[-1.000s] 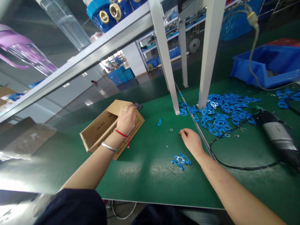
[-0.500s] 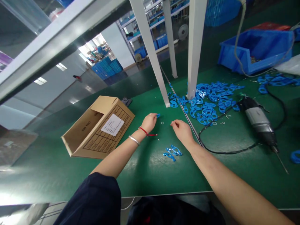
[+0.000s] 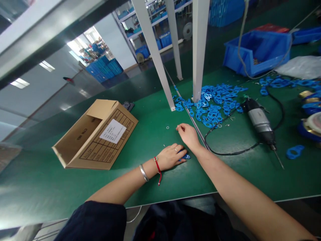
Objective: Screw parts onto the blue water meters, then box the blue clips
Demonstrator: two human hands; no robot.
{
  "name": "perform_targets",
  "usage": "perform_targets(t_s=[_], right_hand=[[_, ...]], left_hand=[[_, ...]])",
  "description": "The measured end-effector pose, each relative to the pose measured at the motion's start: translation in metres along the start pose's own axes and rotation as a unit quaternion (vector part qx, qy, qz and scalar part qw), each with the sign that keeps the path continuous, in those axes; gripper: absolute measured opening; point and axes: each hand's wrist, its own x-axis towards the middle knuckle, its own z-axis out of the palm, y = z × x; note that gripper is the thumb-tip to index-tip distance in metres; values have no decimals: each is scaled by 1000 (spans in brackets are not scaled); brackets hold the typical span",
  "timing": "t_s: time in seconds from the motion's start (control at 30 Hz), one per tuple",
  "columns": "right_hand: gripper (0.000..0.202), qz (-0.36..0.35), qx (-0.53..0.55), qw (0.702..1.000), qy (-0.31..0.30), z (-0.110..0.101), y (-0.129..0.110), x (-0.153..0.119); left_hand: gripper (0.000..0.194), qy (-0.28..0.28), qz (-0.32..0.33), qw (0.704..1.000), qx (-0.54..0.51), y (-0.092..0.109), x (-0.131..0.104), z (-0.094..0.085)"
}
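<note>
My left hand point(image 3: 173, 156) lies low over the small group of blue plastic pieces point(image 3: 186, 156), its fingers curled down around them. Most of those pieces are hidden under the fingers. Just beyond, my right hand point(image 3: 187, 134) is held closed near the table, thumb and forefinger pinched together; anything between them is too small to make out. A thin white ring point(image 3: 167, 127) lies flat to the left of my right fingertips. Close to my left hand is a tiny pin-like bit point(image 3: 164, 145).
An open cardboard box point(image 3: 100, 134) stands at left. White posts point(image 3: 199, 50) rise behind, beside a heap of blue pieces point(image 3: 213, 103). At right are a corded power screwdriver point(image 3: 260, 122), its black cable point(image 3: 232, 154), a blue bin point(image 3: 255, 50) and brass-and-blue parts point(image 3: 313, 124).
My left hand has come back toward me and right, from beyond the ring onto the blue pieces. My right hand stays pinched in nearly the same place. The view has turned slightly right.
</note>
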Motion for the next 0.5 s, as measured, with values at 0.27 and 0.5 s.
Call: perform_targets(t_s=[0.27,0.5], right_hand=[[29,-9,1,1000,11,2,2,1],[28,-5,6,1000,6,2,2,1]], left_hand=[[26,-24,-94,995,15,1,8,-6],[24,131,-297,934,-149,-20,-27,-63]])
